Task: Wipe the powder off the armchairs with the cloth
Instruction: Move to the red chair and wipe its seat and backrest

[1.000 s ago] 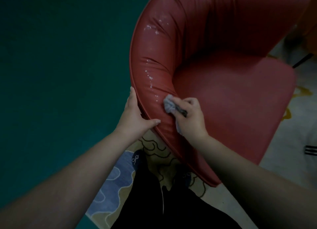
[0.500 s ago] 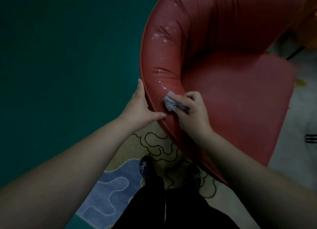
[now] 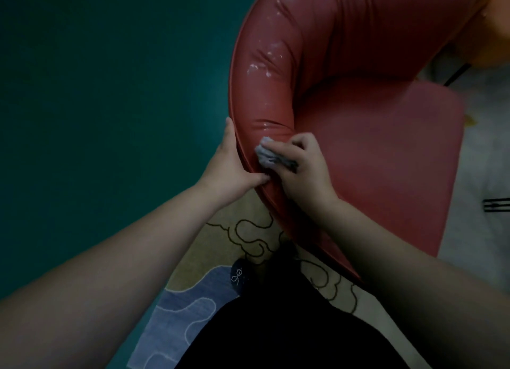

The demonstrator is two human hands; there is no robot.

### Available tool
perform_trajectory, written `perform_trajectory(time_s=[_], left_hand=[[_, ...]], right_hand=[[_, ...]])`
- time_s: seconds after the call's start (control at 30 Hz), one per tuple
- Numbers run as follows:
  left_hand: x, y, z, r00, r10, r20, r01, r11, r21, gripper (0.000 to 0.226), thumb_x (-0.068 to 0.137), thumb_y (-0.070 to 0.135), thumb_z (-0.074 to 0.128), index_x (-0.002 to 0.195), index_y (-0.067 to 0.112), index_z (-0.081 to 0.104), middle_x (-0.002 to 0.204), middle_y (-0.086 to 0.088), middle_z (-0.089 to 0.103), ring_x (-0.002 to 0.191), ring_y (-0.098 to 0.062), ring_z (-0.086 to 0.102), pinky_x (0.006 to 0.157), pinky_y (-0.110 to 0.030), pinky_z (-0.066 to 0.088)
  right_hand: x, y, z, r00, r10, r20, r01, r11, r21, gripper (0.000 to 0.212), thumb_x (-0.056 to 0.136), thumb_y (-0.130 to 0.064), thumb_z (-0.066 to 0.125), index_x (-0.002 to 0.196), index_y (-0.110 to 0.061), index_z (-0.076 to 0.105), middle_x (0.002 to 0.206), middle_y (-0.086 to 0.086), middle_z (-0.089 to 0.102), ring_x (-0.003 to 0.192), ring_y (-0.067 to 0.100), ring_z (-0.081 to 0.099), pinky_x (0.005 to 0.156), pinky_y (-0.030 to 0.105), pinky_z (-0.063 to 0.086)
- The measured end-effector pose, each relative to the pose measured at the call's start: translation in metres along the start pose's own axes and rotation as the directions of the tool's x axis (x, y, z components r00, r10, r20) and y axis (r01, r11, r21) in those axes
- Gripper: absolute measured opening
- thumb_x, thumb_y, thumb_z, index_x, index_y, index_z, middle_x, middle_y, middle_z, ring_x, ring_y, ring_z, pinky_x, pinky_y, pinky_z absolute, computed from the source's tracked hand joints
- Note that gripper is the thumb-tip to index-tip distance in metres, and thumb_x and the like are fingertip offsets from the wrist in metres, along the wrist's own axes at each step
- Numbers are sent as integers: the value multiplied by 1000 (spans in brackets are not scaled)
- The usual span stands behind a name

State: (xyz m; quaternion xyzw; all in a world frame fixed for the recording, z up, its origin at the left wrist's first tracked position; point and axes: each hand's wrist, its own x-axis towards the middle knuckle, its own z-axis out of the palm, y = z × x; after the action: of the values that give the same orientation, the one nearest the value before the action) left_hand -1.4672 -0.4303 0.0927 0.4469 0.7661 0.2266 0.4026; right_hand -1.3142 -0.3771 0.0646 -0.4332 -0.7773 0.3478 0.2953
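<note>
A glossy red armchair (image 3: 372, 136) fills the upper right of the head view, with pale powder streaks (image 3: 262, 67) along its left arm. My right hand (image 3: 305, 170) grips a bunched grey cloth (image 3: 269, 154) and presses it against the near end of that arm. My left hand (image 3: 231, 167) holds the arm's outer edge, fingers behind it and thumb on the front, just left of the cloth.
A dark green wall or floor (image 3: 110, 106) lies left of the chair. A patterned rug (image 3: 193, 308) with blue and beige shapes sits under my dark-clothed legs (image 3: 276, 327). An orange seat (image 3: 494, 37) shows at the top right corner.
My right hand has slid the cloth slightly up the chair arm. My left hand has kept its hold on the edge. The view has shifted a little toward the chair.
</note>
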Motion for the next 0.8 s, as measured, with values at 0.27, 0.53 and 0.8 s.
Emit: perform_trajectory(time_s=[0.27,0.53,0.8], left_hand=[[22,2,-14,999,-3,32,4,1000,-16,136,64,31,88,150,30,-17,161,7,6,145,-10,18,117,-30,23],[46,12,-27,1000,-4,18,4,1000,-6,138,60,30,90,151,29,-14,161,8,9,145,-8,17,117,-33,23],[55,16,-32,1000,-9,24,9,1000,14,139,59,26,90,151,27,-15,160,5,12,144,-8,18,117,-33,23]], right_hand=[[37,32,-1,935,319,-154,-308,947,88,37,84,-9,71,117,-26,67,96,-3,43,83,-3,48,81,1,35],[82,11,13,993,120,-21,-114,976,186,42,81,-2,69,116,-25,68,98,2,41,78,-1,50,78,14,45],[61,15,6,990,-120,69,116,992,55,36,78,-5,61,105,-26,74,96,5,43,88,23,50,82,26,46]])
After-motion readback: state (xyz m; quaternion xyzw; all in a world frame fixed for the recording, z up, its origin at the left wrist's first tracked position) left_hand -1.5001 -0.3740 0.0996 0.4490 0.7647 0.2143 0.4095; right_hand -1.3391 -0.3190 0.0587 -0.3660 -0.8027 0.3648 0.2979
